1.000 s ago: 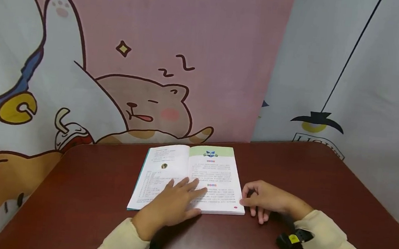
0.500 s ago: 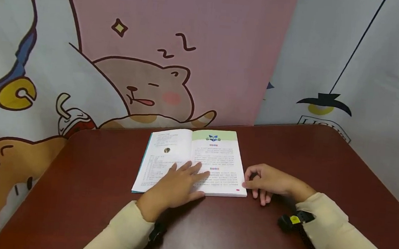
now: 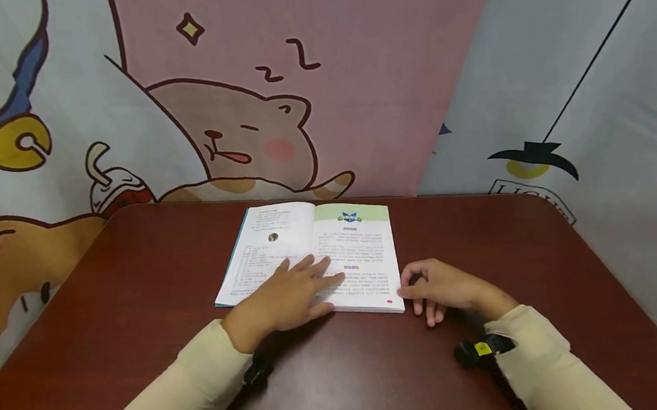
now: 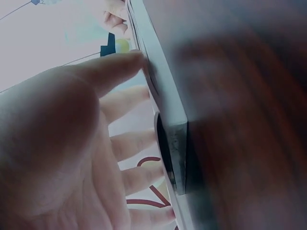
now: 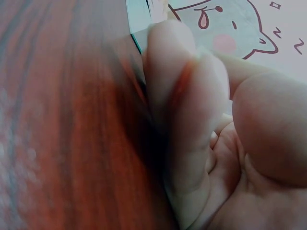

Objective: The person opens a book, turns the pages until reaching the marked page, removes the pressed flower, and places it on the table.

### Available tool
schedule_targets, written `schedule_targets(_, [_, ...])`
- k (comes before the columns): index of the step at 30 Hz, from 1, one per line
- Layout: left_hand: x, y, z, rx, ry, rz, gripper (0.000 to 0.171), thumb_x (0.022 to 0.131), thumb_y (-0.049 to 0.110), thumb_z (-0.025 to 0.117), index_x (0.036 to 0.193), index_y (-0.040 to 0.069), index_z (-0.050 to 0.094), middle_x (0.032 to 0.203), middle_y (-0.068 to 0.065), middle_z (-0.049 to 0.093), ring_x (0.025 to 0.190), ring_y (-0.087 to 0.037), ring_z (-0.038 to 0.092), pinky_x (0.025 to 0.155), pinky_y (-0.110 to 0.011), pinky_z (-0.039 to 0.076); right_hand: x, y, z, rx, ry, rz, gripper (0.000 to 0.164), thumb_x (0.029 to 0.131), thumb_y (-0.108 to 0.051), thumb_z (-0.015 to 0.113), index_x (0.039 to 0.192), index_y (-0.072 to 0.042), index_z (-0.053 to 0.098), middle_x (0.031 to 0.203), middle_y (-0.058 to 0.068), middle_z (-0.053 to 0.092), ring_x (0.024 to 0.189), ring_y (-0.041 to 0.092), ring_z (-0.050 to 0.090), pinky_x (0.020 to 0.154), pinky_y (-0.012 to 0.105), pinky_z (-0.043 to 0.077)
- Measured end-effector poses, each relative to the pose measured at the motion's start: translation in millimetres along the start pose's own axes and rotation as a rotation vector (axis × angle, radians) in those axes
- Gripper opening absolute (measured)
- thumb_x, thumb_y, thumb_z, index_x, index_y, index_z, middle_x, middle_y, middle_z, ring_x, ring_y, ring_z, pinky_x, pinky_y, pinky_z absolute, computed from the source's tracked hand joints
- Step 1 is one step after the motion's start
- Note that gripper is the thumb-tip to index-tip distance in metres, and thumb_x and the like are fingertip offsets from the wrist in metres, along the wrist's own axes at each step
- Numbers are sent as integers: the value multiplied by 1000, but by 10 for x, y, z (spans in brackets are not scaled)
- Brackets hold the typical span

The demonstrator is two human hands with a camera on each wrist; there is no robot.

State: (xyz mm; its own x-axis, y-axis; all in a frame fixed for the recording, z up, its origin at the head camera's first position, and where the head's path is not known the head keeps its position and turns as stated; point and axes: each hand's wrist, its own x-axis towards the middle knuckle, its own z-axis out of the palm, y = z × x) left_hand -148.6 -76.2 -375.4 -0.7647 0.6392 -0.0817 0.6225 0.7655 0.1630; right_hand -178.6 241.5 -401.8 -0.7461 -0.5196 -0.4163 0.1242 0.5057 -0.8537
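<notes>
An open book [image 3: 360, 247] lies flat on a dark red-brown table, printed text on both pages and a green band across the top of the right page. My left hand [image 3: 282, 295] rests on its lower middle with fingers spread and straight; in the left wrist view, the thumb [image 4: 117, 69] lies along the near edge of the page block. At the book's right edge, near the lower corner, my right hand [image 3: 450, 287] pinches the page edge between thumb and curled index finger. Its other fingers [image 5: 192, 115] hang loosely by the tabletop, and the exact pinch is hidden in the right wrist view.
The table [image 3: 337, 375] reaches a fabric wall [image 3: 372, 105] printed with cartoon animals right behind the book. A grey-white part of the wall [image 3: 647, 181] stands along the right side. Black wrist straps [image 3: 470, 353] sit below the sleeves.
The head view has tilted down and then up slightly, shifting the whole scene upward in the frame. Both hands keep their places on the book.
</notes>
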Motion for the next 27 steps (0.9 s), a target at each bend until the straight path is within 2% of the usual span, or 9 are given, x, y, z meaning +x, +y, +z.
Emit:
schedule_targets(6, [-6,0,-46,-45,-27,-5,51,101,43,54,150,28,47,160,-10,38,148,-39,35,114,-69,26,-1,-9,-23,2,-13,2,29,99,-28,62,107,-1,56,68,9,66,43,16,63,42,28,51])
schedule_targets(13, [-5,-13,-44,-46,-35,0,50,103,42,51,151,29,47,160,-10,38,148,-40,34,115,-68,26,-3,-6,-27,40,-9,36,25,104,-25,53,107,-1,58,67,9,64,44,17,64,43,28,51])
schedule_targets(19, [-9,-17,-57,-47,-19,20,47,103,40,52,148,29,50,158,-11,41,146,-41,37,113,-69,28,17,6,-33,83,-8,63,28,107,-25,45,106,1,56,67,10,65,44,18,64,43,29,52])
schedule_targets(27, [8,-8,-49,-37,16,38,42,103,36,55,143,29,56,156,-9,46,141,-40,45,111,-69,31,-2,9,-28,85,-14,51,28,107,-25,45,107,1,56,67,10,64,44,17,64,42,28,51])
